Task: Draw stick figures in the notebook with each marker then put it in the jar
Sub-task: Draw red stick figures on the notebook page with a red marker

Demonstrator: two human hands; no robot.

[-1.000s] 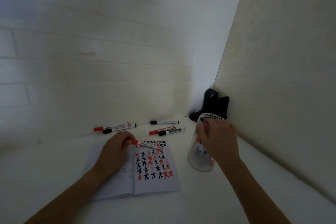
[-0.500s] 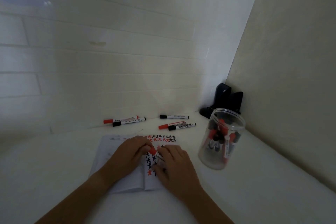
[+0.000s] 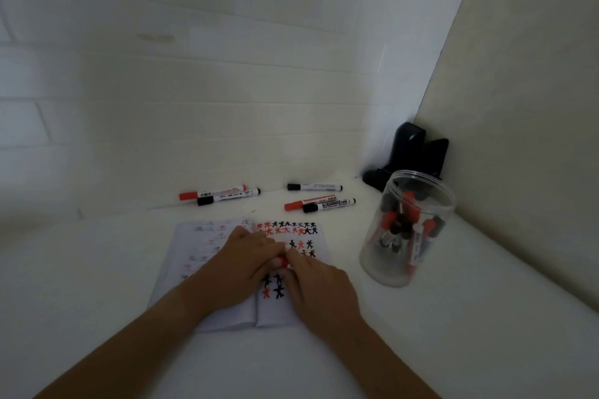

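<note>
Meeting over the open notebook (image 3: 207,256), the left hand (image 3: 241,261) and right hand (image 3: 316,283) together pinch a red marker (image 3: 282,262) between their fingertips. The clear jar (image 3: 409,230), holding red and black markers, stands upright on the desk (image 3: 453,350) right of the notebook, with five loose markers (image 3: 319,203) lying beyond the page.

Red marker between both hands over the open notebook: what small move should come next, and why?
Probably pull the cap off. Both the left hand and right hand meet on the red-capped white marker above the open white notebook of red and black stick figures, and no tip shows. The clear plastic jar waits to the right.
</note>
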